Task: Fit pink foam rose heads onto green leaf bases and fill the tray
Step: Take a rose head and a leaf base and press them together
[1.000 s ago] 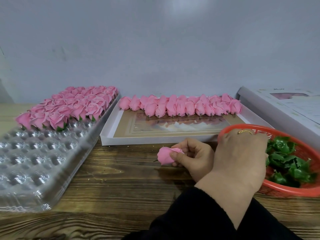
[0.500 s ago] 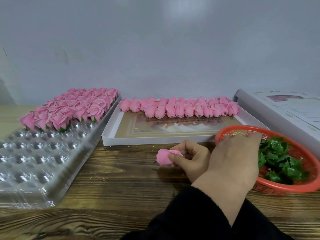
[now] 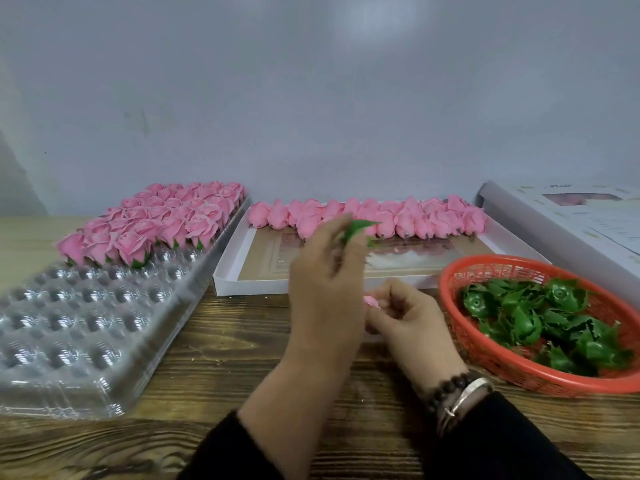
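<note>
Rose head of pink foam, soft and matte, sits pinched in the curled fingers of the right hand, low over the table; most of it is hidden behind the left hand. The left hand is raised just above, its fingertips gripping one green plastic leaf base, thin and jagged-edged. The two parts are apart and not yet joined.

To the left lies the clear, glossy plastic tray, moulded into rows of round cups. Its far part is packed with finished pink roses on green bases; the near rows stand empty, so the filling looks roughly half done.

Behind the hands, a shallow white cardboard box holds a long line of loose pink foam heads along its far edge, many left to fit. At right, a red plastic mesh basket carries a heap of shiny green leaf bases, each a small cup with spiky points. Everything rests on a dark, grainy wooden table.
</note>
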`<action>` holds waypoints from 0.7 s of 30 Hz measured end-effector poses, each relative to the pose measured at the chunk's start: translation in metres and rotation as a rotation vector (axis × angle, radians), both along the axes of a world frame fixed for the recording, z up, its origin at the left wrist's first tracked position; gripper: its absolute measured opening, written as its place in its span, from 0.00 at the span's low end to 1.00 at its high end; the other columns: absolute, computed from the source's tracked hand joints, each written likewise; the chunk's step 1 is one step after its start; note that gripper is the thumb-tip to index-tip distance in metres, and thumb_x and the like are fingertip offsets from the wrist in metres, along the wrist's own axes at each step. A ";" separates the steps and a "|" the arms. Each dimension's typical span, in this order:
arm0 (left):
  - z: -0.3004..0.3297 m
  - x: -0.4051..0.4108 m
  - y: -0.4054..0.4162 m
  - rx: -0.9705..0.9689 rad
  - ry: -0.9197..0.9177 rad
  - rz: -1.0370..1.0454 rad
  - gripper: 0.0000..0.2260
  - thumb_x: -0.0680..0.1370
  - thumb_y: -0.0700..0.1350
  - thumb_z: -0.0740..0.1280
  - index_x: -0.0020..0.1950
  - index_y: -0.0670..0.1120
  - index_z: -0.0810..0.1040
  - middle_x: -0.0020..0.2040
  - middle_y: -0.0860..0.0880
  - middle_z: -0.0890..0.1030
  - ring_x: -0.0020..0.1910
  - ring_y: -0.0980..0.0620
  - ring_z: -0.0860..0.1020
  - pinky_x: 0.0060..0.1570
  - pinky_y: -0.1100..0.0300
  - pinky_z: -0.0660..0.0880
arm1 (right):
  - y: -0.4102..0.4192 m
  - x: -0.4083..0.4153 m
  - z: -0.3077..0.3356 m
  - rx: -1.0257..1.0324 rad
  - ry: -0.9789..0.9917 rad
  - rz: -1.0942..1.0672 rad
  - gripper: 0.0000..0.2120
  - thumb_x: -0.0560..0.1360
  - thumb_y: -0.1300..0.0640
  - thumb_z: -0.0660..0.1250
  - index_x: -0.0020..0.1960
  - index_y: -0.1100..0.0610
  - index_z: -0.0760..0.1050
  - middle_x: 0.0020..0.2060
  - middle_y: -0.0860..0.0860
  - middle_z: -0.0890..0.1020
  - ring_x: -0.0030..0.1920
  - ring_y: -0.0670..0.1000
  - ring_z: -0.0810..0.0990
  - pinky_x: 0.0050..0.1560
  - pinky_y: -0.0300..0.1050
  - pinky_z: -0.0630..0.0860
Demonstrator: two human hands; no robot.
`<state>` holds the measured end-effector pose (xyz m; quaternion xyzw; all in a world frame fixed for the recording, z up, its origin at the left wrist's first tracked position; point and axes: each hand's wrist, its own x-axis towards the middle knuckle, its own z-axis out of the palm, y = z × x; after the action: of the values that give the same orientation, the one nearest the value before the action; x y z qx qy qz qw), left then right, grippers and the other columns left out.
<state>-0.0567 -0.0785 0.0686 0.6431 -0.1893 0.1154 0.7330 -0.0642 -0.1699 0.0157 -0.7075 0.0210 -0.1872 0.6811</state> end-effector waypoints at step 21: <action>-0.044 0.036 0.048 -0.509 0.699 -0.311 0.12 0.79 0.34 0.54 0.58 0.33 0.74 0.51 0.37 0.82 0.45 0.47 0.83 0.45 0.56 0.81 | 0.007 -0.010 0.013 -0.033 -0.189 -0.065 0.09 0.68 0.62 0.72 0.39 0.48 0.80 0.34 0.63 0.79 0.36 0.55 0.76 0.41 0.45 0.76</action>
<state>-0.0212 -0.0302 0.0242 0.4068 0.0093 -0.1773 0.8961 -0.0747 -0.1629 0.0291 -0.6968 -0.0235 -0.2753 0.6619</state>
